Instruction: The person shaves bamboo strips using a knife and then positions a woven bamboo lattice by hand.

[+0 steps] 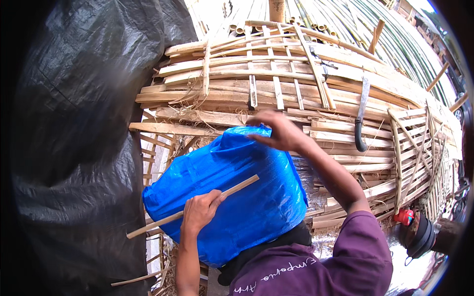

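Observation:
A blue woven plastic tarp (217,172) lies draped over my lap. My left hand (200,209) is closed around a thin, flat bamboo strip (241,185), which slants across the tarp from lower left to upper right. At the tarp's far edge hovers my right hand (275,130), blurred by motion. Its thumb and fingers are apart, and I see nothing held between them. Beyond that hand, a machete (363,101) with a black hooked handle rests on the split bamboo slats (321,135).
Black plastic sheeting (84,148) hangs along the left side. Bamboo lattice panels (276,69) lie ahead, with long green poles (395,44) behind them. A slatted panel (414,148) stands at right, near a red object (405,217). A loose strip (140,278) lies at lower left.

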`<state>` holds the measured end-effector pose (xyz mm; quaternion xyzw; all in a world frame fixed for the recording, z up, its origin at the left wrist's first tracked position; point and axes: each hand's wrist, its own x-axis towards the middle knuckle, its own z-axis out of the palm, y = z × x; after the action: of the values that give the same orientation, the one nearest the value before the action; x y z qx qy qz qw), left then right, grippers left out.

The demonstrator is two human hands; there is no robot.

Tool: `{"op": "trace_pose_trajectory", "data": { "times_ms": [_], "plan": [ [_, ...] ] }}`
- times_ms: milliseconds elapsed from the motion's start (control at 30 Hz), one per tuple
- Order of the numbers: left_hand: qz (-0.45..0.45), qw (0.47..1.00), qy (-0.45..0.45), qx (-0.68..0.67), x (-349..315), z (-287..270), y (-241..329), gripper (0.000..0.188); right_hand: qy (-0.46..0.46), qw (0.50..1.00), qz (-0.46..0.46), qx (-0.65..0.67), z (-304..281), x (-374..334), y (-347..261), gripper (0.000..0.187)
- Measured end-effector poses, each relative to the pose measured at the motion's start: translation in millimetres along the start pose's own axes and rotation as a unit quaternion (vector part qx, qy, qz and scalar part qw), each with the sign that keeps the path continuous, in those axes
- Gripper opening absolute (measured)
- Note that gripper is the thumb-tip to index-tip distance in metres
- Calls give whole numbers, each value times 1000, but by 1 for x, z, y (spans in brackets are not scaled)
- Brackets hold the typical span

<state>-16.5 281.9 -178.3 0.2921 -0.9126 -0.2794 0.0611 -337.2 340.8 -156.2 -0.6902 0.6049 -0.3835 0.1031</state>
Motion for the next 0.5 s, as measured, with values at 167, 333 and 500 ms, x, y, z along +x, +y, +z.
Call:
{"op": "trace_pose_trajectory", "data": {
  "times_ms": [167, 333, 500],
  "plan": [
    [-83, 994, 23, -68, -41, 23, -22, 32, 43, 900, 247, -356, -30, -15, 114, 49],
    [-98, 984, 85, -119, -49, 37, -25, 32, -10, 893, 192, -406, -30, -23, 171, 41],
    [-80, 987, 101, -97, -52, 44, -35, 32, 24, 871, 315, -375, -13, -10, 163, 37]
  ]
}}
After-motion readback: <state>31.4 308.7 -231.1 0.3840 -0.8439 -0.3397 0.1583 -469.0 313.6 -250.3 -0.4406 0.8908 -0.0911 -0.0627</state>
